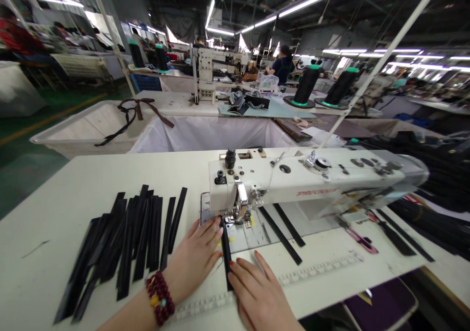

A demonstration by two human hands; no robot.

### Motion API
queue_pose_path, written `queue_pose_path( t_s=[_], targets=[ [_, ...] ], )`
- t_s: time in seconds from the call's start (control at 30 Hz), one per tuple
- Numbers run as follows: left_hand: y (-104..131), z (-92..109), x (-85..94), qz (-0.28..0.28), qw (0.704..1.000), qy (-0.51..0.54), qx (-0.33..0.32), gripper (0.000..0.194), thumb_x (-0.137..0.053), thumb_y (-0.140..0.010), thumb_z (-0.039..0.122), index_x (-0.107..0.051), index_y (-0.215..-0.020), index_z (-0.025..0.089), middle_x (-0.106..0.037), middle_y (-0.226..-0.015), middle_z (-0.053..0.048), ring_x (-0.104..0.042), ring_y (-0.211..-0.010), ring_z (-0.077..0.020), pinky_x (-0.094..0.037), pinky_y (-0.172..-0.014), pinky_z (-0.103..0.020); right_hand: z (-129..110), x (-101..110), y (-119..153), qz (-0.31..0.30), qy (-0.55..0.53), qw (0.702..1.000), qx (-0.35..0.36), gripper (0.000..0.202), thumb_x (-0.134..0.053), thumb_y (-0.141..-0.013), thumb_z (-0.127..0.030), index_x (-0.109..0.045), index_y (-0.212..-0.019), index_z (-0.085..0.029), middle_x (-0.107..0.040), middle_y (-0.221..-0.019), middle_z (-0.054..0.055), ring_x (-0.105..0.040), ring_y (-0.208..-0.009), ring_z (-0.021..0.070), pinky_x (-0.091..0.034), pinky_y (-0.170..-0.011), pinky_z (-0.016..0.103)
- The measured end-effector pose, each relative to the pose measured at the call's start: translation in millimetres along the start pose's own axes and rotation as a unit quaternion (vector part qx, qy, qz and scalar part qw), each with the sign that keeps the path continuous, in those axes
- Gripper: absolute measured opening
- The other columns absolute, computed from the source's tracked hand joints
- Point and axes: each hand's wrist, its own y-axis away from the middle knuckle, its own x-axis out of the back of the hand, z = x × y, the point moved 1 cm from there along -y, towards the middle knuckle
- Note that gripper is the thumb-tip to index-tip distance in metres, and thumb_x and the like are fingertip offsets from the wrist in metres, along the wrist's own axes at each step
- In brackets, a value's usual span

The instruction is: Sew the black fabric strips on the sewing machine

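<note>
A narrow black strip [226, 252] lies lengthwise on the sewing machine bed, its far end at the presser foot [238, 218]. My left hand [200, 255], with a beaded bracelet at the wrist, rests flat to the left of the strip, fingertips at its edge close to the foot. Along the strip's near end, my right hand [257, 289] lies with fingers stretched out, fingertips touching its right edge. The white sewing machine [279, 179] stands just beyond both hands. Two more black strips [281, 235] lie under the machine arm, to the right.
A heap of black strips [125, 238] spreads over the table's left side. Pink-handled scissors [358, 238] lie on the right, behind a printed ruler scale [319, 270]. A white cloth-lined bin [220, 132] sits behind the table. Beyond are thread cones [307, 83] and another sewing machine [206, 76].
</note>
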Motion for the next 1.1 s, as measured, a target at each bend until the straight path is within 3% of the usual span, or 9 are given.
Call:
queue_pose_path(
  t_s=[0.17,0.33,0.63,0.87,1.1],
  targets=[
    [12,5,-0.6,0.016,0.999,0.009,-0.03,0.039,-0.052,-0.094,0.033,-0.058,-0.129,0.017,-0.057,-0.142,-0.013,-0.052,-0.13,-0.0286,-0.043,-0.108,-0.052,-3,-2,15,0.022,0.03,0.999,0.018,0.027,-0.044,-0.091,-0.013,-0.068,-0.102,-0.016,-0.075,-0.101,0.006,-0.064,-0.106,0.0179,-0.021,-0.121,0.042],
    [7,0,-4.0,0.024,0.999,0.023,-0.018,0.038,-0.052,-0.093,0.03,-0.059,-0.128,0.016,-0.058,-0.141,-0.013,-0.052,-0.13,-0.0282,-0.041,-0.109,-0.051,0,-3,6,0.023,0.016,1.0,0.001,0.027,-0.041,-0.096,-0.014,-0.068,-0.098,-0.016,-0.075,-0.098,0.004,-0.065,-0.101,0.0172,-0.02,-0.122,0.042],
    [-9,-7,-5.0,0.021,1.0,0.017,0.017,0.037,-0.051,-0.091,0.025,-0.059,-0.126,0.015,-0.064,-0.131,-0.013,-0.054,-0.127,-0.0289,-0.039,-0.11,-0.051,12,-8,-14,-0.013,0.002,1.0,-0.01,0.031,-0.037,-0.101,-0.015,-0.068,-0.099,-0.016,-0.074,-0.101,0.005,-0.063,-0.101,0.0179,-0.017,-0.122,0.044],
    [-15,-12,-5.2,0.029,0.999,0.036,0.018,0.033,-0.05,-0.091,0.024,-0.061,-0.12,0.013,-0.067,-0.123,-0.016,-0.057,-0.12,-0.0315,-0.043,-0.105,-0.053,24,-14,-24,-0.085,-0.001,0.996,-0.02,0.024,-0.048,-0.094,-0.01,-0.065,-0.11,-0.016,-0.07,-0.109,0.007,-0.058,-0.11,0.0216,-0.016,-0.12,0.046],
    [-18,-12,-2.9,-0.014,1.0,0.02,0.02,0.03,-0.052,-0.09,0.024,-0.066,-0.113,0.009,-0.068,-0.119,-0.018,-0.057,-0.118,-0.0337,-0.044,-0.103,-0.054,34,-20,-43,-0.137,0.045,0.989,-0.026,0.015,-0.058,-0.088,-0.011,-0.064,-0.1,-0.017,-0.065,-0.085,0.004,-0.059,-0.084,0.0219,-0.035,-0.107,0.047]
  ],
)
